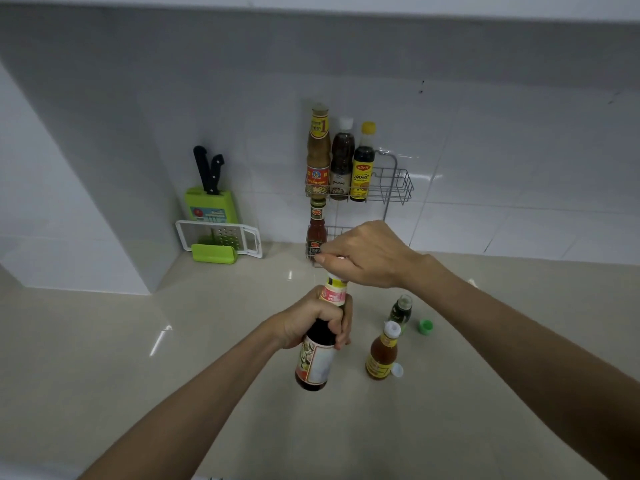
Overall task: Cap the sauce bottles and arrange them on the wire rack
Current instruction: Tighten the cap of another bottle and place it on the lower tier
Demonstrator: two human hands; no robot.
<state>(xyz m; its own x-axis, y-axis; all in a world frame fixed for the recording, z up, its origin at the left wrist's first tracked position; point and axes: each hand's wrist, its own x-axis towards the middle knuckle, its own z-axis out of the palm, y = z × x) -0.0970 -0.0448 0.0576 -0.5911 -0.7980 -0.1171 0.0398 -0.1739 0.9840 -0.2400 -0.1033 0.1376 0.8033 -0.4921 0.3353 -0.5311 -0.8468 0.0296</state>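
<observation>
My left hand [313, 318] grips the neck of a dark sauce bottle [317, 362] with a white and red label, held tilted above the counter. My right hand [367, 254] is closed over the bottle's top, covering its cap. On the counter to the right stand an amber bottle [381, 356] with a white top and a small dark green bottle [400, 308] with no cap. A green cap [425, 326] and a white cap [397, 370] lie beside them. The wire rack [394, 185] on the wall holds three bottles [341, 161] on its upper shelf and a red sauce bottle [316, 230] below.
A green knife block [211, 202] with two black-handled knives stands in the back left corner, with a white grater [221, 237] and a green holder in front of it. The beige counter [173, 358] spreads left and forward.
</observation>
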